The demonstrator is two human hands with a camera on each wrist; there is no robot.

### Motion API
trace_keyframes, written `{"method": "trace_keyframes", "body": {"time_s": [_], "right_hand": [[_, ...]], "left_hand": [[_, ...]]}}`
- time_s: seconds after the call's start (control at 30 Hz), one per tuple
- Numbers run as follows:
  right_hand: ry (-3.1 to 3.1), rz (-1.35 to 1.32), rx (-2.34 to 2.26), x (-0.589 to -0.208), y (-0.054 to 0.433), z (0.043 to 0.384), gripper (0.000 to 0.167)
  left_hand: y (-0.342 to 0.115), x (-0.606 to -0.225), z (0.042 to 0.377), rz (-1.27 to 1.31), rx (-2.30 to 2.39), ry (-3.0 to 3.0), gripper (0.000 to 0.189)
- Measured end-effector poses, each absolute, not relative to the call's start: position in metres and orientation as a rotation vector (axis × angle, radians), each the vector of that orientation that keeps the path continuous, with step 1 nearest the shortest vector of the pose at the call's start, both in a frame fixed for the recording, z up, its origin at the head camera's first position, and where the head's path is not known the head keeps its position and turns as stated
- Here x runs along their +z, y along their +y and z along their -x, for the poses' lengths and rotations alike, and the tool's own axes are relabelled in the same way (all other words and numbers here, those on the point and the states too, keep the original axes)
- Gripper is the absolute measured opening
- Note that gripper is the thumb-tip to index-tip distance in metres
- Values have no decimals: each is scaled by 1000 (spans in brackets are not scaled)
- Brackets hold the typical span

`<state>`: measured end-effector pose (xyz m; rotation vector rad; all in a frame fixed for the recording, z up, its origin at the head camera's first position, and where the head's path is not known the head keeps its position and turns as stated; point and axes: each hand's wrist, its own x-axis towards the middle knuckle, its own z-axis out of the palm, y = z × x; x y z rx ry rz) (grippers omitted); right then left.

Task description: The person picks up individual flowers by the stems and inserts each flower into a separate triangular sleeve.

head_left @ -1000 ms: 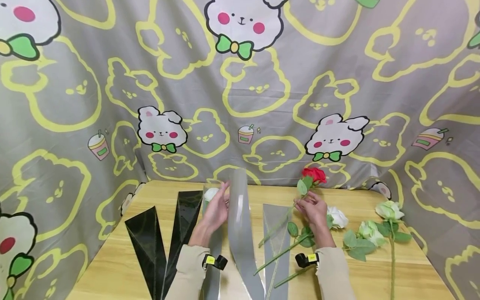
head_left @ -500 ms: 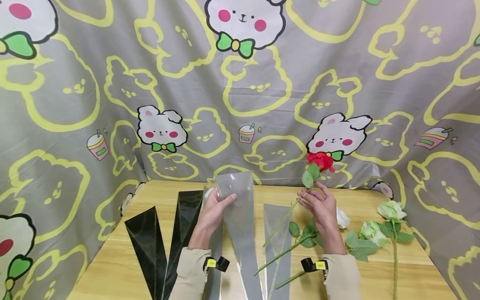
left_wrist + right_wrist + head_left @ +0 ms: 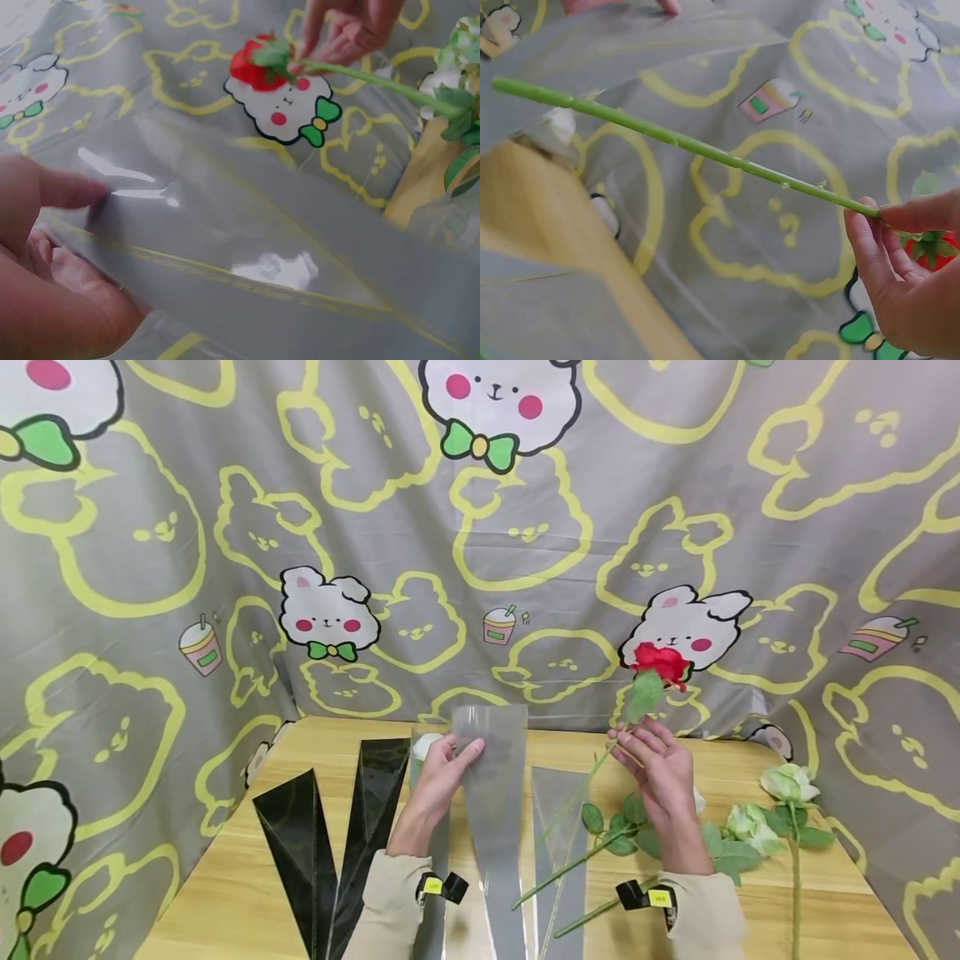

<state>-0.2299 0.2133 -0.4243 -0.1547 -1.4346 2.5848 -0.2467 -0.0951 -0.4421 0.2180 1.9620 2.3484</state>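
Note:
Thumb and fingers of my left hand (image 3: 438,781) pinch the upper left edge of a clear-fronted grey flower sleeve (image 3: 495,777), its wide end raised off the table. In the left wrist view the sleeve (image 3: 247,232) spreads across the middle, with the thumb on its face. My right hand (image 3: 660,777) pinches the stem of a red rose (image 3: 660,664) just under its leaves, bloom up. The bare green stem (image 3: 705,150) slants down toward the sleeve, as the right wrist view shows, and its lower end is outside the sleeve's mouth.
Two black sleeves (image 3: 296,852) lie at the left. Another grey sleeve (image 3: 558,827) lies right of centre. A white rose (image 3: 427,747) shows in a sleeve behind my left hand. Pale green-white roses (image 3: 787,785) with leafy stems lie at the right. A patterned curtain (image 3: 420,527) rises behind the table.
My left hand has taken hold of the sleeve's top, and the sleeve has turned its flat face toward me. My right hand has raised the red rose and moved it rightward.

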Motion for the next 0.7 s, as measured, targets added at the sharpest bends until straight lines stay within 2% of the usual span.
{"method": "trace_keyframes", "body": {"time_s": [0.07,0.17,0.23,0.3,0.4,0.7], "right_hand": [[-1421,102,2590,-415,215,227,44],[-1412,21,2568,-400,217,225,45],[-1430,-34,2527,-390,218,224,45],[-1430,-83,2490,-378,217,225,46],[-1425,-175,2438,-362,214,230,44],[-1210,-422,2335,-298,207,238,43]], "left_hand": [[-94,-440,246,-243,2326,2041,13],[-92,-437,244,-275,2317,2143,32],[-90,-435,245,-261,2345,2147,29],[-89,-434,245,-242,2381,2135,18],[-88,-432,245,-210,2414,2120,26],[-83,-431,243,-307,2370,2228,20]]}}
